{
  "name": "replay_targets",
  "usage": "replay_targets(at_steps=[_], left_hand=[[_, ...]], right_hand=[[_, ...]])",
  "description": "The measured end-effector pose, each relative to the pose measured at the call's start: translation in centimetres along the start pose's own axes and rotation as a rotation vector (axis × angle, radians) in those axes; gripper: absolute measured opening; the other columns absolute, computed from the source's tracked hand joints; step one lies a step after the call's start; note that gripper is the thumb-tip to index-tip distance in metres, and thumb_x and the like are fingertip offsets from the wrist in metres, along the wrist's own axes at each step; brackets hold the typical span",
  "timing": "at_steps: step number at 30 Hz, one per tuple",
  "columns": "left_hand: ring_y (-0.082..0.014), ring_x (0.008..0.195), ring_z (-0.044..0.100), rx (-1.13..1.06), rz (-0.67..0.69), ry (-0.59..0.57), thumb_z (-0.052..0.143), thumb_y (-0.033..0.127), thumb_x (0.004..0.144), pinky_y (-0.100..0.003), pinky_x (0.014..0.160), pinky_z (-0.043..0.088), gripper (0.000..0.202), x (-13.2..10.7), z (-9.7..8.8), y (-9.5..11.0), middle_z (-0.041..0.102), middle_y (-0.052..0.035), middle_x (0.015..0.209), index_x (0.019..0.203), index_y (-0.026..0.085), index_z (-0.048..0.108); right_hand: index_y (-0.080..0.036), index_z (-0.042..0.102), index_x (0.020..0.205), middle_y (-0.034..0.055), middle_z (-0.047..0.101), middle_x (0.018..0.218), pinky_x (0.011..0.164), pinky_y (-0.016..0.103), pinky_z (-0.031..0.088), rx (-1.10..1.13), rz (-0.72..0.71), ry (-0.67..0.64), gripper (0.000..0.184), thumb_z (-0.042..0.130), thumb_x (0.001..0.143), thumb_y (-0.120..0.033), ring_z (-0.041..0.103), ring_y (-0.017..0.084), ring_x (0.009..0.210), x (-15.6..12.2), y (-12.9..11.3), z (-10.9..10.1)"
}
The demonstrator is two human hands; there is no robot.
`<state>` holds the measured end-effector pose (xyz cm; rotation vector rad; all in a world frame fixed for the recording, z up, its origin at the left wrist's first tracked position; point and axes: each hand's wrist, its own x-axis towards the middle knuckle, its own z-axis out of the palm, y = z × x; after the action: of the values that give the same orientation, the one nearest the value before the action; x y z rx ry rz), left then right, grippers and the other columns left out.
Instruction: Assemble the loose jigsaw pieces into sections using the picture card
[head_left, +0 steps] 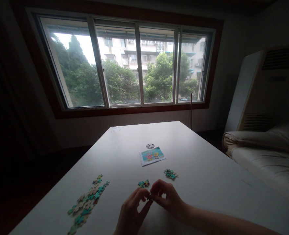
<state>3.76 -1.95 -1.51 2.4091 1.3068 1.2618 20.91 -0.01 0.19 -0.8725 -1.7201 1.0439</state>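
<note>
Both hands meet above the near part of the white table (125,153). My left hand (133,207) and my right hand (167,197) pinch small dark puzzle pieces (149,196) between their fingertips; the pieces touch or nearly touch, and fingers partly cover them. Just beyond the fingers lies a small group of puzzle pieces (144,183), teal with yellow and red. Another small pile of teal pieces (171,174) rests further right. Off to the left spreads a long heap of loose pieces (88,204), some teal and green, others showing pale backs.
A picture card (152,156) with cartoon figures lies beyond the pieces, with a round black-and-white mark (150,146) behind it. At right stand a pale sofa (264,160) and a tall floor air conditioner (264,88). A wide window (122,65) fills the far wall.
</note>
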Motion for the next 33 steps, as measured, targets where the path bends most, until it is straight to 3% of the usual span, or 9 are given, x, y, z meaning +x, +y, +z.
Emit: replay_targets(at_steps=[7, 11, 17, 20, 23, 29, 33], left_hand=[[-0.0108, 0.059, 0.059, 0.032, -0.033, -0.002, 0.057, 0.019, 0.079, -0.019, 0.054, 0.047, 0.006, 0.0, 0.2, -0.2, 0.058, 0.0037, 0.067, 0.076, 0.022, 0.053], [-0.0110, 0.059, 0.060, 0.012, -0.053, -0.033, 0.058, 0.016, 0.078, -0.020, 0.054, 0.047, 0.007, 0.0, 0.3, -0.6, 0.061, 0.0039, 0.067, 0.077, 0.022, 0.054], [-0.0128, 0.061, 0.062, 0.049, -0.063, -0.009, 0.060, 0.019, 0.077, -0.022, 0.057, 0.050, 0.006, 0.2, 0.0, -1.1, 0.063, 0.0033, 0.069, 0.079, 0.023, 0.055], [-0.0144, 0.063, 0.063, 0.085, -0.081, 0.038, 0.059, 0.021, 0.078, -0.024, 0.058, 0.051, 0.004, 0.8, -0.5, -1.8, 0.065, 0.0024, 0.070, 0.079, 0.023, 0.056], [-0.0178, 0.070, 0.066, 0.119, -0.123, 0.064, 0.058, 0.023, 0.077, -0.029, 0.063, 0.054, 0.002, 1.3, -0.9, -2.8, 0.068, -0.0002, 0.076, 0.079, 0.023, 0.058], [-0.0236, 0.102, 0.062, 0.069, -0.227, -0.067, 0.058, 0.018, 0.072, -0.040, 0.087, 0.050, 0.006, 1.4, -0.6, -3.7, 0.066, -0.0062, 0.112, 0.075, 0.022, 0.060], [-0.0219, 0.100, 0.063, -0.015, -0.254, -0.120, 0.056, 0.017, 0.073, -0.036, 0.087, 0.050, 0.008, 1.4, -0.5, -3.3, 0.067, -0.0062, 0.109, 0.079, 0.022, 0.059]], right_hand=[[-0.015, 0.062, 0.074, 0.0006, 0.064, 0.069, 0.060, 0.024, 0.043, -0.017, 0.009, -0.040, 0.001, 0.061, 0.073, -0.016, 0.058, 0.014, 0.064, 0.0, 0.5, 0.0], [-0.017, 0.062, 0.074, 0.0012, 0.064, 0.074, 0.064, 0.024, 0.044, -0.084, -0.014, -0.039, 0.008, 0.056, 0.074, -0.012, 0.058, 0.015, 0.071, 0.2, 0.7, 0.0], [-0.020, 0.060, 0.087, 0.0048, 0.062, 0.098, 0.087, 0.031, 0.044, -0.249, -0.041, 0.003, 0.020, 0.053, 0.072, -0.009, 0.056, 0.019, 0.097, 0.2, 0.4, -0.1], [-0.020, 0.058, 0.104, 0.0094, 0.055, 0.122, 0.101, 0.038, 0.035, -0.416, -0.037, -0.090, 0.035, 0.056, 0.070, -0.012, 0.047, 0.023, 0.117, 0.0, 0.8, -0.1], [-0.021, 0.049, 0.125, 0.0105, 0.037, 0.142, 0.109, 0.045, 0.022, -0.625, -0.040, -0.236, 0.053, 0.061, 0.073, -0.024, 0.029, 0.028, 0.132, -0.2, 1.7, 0.0], [-0.022, 0.040, 0.135, 0.0118, 0.029, 0.147, 0.110, 0.046, 0.018, -0.744, -0.081, -0.370, 0.058, 0.054, 0.082, -0.041, 0.023, 0.031, 0.134, -0.4, 2.7, -0.3], [-0.026, 0.034, 0.137, 0.0100, 0.031, 0.146, 0.108, 0.049, 0.019, -0.756, -0.098, -0.425, 0.058, 0.050, 0.084, -0.044, 0.025, 0.032, 0.134, -0.3, 2.3, -0.5]])
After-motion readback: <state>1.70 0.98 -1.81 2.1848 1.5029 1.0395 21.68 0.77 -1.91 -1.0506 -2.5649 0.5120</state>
